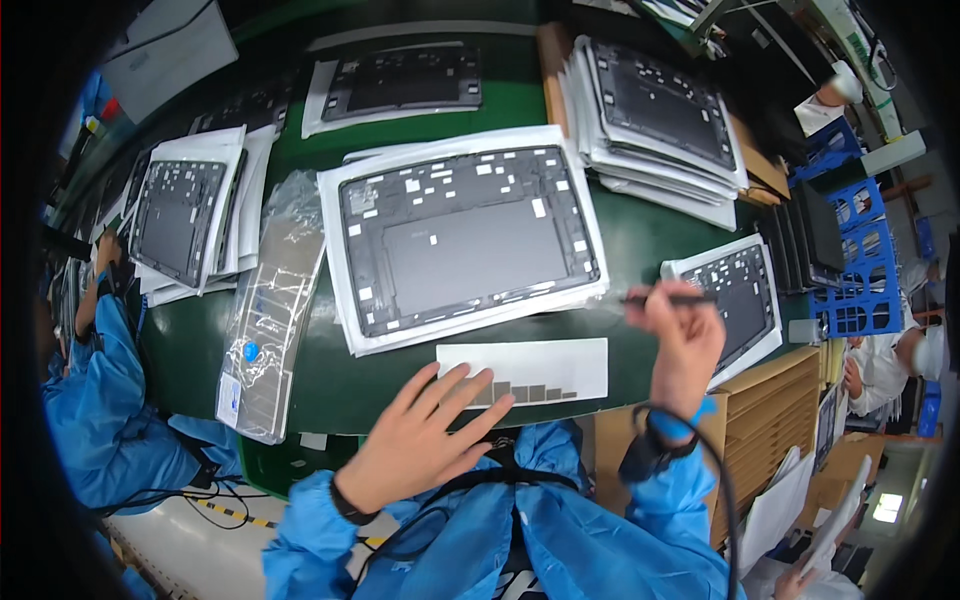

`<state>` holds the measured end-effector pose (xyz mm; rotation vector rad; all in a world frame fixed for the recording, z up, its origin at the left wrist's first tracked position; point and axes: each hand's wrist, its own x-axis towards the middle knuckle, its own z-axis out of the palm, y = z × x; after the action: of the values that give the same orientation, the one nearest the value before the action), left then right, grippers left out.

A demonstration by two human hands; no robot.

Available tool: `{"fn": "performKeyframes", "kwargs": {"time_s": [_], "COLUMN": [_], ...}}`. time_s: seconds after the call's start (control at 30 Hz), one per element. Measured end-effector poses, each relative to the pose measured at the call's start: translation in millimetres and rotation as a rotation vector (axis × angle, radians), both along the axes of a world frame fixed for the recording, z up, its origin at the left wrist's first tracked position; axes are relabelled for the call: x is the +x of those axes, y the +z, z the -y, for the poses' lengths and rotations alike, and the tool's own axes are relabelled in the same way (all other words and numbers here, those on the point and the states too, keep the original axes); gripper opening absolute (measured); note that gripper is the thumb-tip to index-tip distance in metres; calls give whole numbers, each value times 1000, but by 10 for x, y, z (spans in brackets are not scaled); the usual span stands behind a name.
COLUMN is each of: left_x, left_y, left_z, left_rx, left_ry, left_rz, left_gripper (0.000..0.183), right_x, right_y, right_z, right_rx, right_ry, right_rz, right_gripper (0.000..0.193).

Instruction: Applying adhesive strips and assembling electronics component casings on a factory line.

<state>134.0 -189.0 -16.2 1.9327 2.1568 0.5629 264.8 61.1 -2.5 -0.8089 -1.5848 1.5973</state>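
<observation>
My left hand lies with its fingers spread over the near edge of a white strip sheet. Several small dark grey rectangular pieces sit in a row on that sheet, partly covered by the fingers. My right hand is raised to the right of the sheet, closed around a slim dark pen-like tool whose tip points left. Beyond both hands, a black tablet housing dotted with small white patches rests on white padded sheets. The tool's tip is near this housing's lower right corner, seemingly apart from it.
More housings stand in stacks: a tall one at far right, another at left. A clear bag of flat strips lies left of the central housing. Cardboard trays flank me at right. A cable runs from my right wrist. A co-worker's sleeve is at left.
</observation>
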Motion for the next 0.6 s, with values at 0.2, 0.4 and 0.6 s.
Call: {"fn": "performKeyframes", "kwargs": {"time_s": [0.2,0.4,0.6], "left_x": [-818,-1239,-1410], "left_y": [514,110,375], "left_z": [-950,-1077,-1404], "left_rx": [54,-3,-44], "left_ry": [-83,-215,-231], "left_rz": [-293,-419,-304], "left_gripper": [48,52,37], "right_x": [-718,-1022,-1172], "right_y": [-15,-180,-266], "right_z": [-1025,-1100,-1106], "right_rx": [41,-73,-102], "right_ry": [176,201,237], "right_rz": [-22,-8,48], "right_gripper": [24,22,19]}}
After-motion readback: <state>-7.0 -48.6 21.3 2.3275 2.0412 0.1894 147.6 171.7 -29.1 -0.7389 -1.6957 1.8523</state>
